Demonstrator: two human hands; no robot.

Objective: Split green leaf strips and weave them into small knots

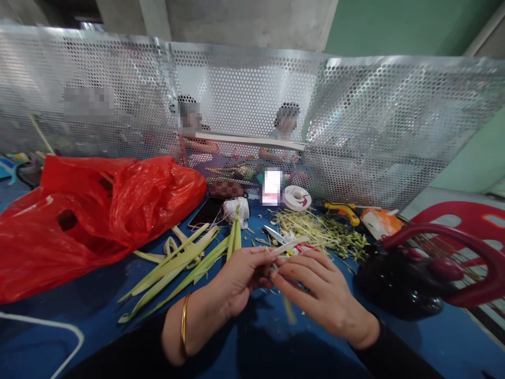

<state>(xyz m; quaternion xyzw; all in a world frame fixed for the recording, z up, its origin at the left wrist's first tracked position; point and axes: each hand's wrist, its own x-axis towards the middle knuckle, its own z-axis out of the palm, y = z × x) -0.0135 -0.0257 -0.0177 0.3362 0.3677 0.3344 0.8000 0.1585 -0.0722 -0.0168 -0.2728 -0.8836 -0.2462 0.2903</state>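
Above the blue table, my left hand, with a gold bangle at the wrist, is closed in a pinch on a pale leaf strip. The strip runs from the thumb across to the right. My right hand meets it from the other side, fingers bent and closed around the strip's lower part; its thumb is hidden. A blurred piece of strip hangs below the fingers. Scissors with red handles lie just behind the hands, partly covered. Long pale green leaves are spread left of my left hand.
A red plastic bag covers the left side. White string, a phone and a ribbon spool lie behind. Plant trimmings, a yellow-handled tool and a dark kettle are right. Two people sit beyond the perforated metal screen.
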